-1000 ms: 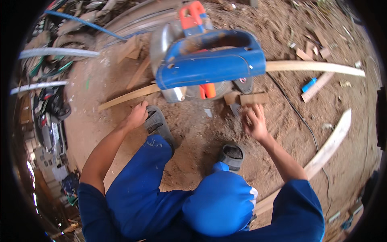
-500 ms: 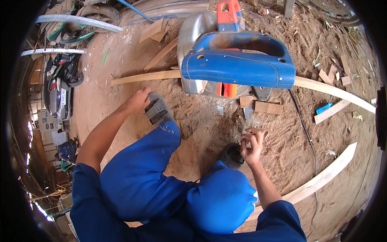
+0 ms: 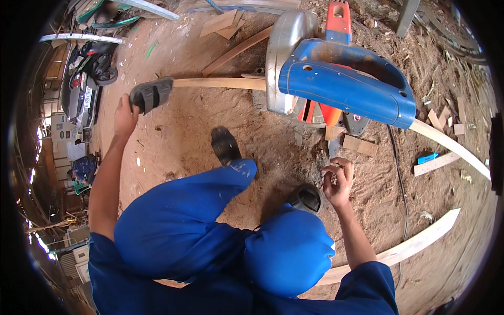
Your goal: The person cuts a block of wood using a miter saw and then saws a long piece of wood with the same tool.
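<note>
My left hand (image 3: 126, 116) is closed around the heel end of a dark grey slide sandal (image 3: 151, 95), held up at the left over the end of a thin wooden strip (image 3: 220, 82). My left foot (image 3: 227, 146), out of the sandal, looks dark and slightly blurred. My right foot wears another dark sandal (image 3: 305, 198). Beside it is my right hand (image 3: 338, 182), its fingers loosely bent and apart, with nothing visible in them. Ahead stands a power saw (image 3: 346, 79) with a blue handle housing and a metal blade guard; the wooden strip passes beneath it.
Offcuts (image 3: 360, 145) lie in the sawdust by the saw. A black cord (image 3: 399, 181) runs down the right, near a blue marker (image 3: 428, 157) on a wood piece. A pale board (image 3: 415, 244) lies lower right. A parked motorbike (image 3: 100, 68) is far left.
My left hand has pulled the sandal off my left foot and carried it up and left. The view has shifted, so the saw sits further right. My right hand keeps its bent pose.
</note>
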A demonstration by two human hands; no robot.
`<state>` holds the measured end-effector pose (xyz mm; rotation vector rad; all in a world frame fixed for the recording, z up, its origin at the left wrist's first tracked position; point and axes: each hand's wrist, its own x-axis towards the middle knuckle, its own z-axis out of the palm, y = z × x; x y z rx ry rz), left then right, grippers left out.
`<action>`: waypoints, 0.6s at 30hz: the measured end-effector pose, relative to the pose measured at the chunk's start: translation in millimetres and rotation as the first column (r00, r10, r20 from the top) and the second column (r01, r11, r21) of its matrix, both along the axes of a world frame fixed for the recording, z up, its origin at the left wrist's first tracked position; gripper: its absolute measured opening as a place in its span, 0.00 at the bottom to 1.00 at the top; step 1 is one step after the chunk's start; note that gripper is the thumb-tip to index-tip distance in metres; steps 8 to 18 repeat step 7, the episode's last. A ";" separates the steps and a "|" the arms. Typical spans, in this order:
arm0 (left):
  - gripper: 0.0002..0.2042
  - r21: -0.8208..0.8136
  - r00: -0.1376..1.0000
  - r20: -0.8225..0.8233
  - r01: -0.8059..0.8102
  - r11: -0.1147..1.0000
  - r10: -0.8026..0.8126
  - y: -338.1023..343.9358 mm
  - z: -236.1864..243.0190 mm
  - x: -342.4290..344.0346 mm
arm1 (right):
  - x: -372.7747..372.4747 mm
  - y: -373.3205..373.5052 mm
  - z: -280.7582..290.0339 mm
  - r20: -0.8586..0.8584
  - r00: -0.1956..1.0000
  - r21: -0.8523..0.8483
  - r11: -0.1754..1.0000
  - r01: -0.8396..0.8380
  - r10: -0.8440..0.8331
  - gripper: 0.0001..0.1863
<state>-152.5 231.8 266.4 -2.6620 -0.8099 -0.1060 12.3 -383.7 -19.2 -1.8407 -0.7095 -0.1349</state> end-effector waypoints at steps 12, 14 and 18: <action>0.30 -0.499 0.739 -0.670 -0.375 0.781 -0.074 -19.2 35.5 -128.1 | -13.4 26.9 -1.9 -0.060 0.998 0.097 0.995 -0.014 0.020 0.15; 0.30 -0.499 0.739 -0.670 -0.375 0.781 -0.074 -19.2 35.5 -128.1 | -13.4 26.9 -1.9 -0.060 0.998 0.097 0.995 -0.014 0.020 0.15; 0.30 -0.499 0.739 -0.670 -0.375 0.781 -0.074 -19.2 35.5 -128.1 | -13.4 26.9 -1.9 -0.060 0.998 0.097 0.995 -0.014 0.020 0.15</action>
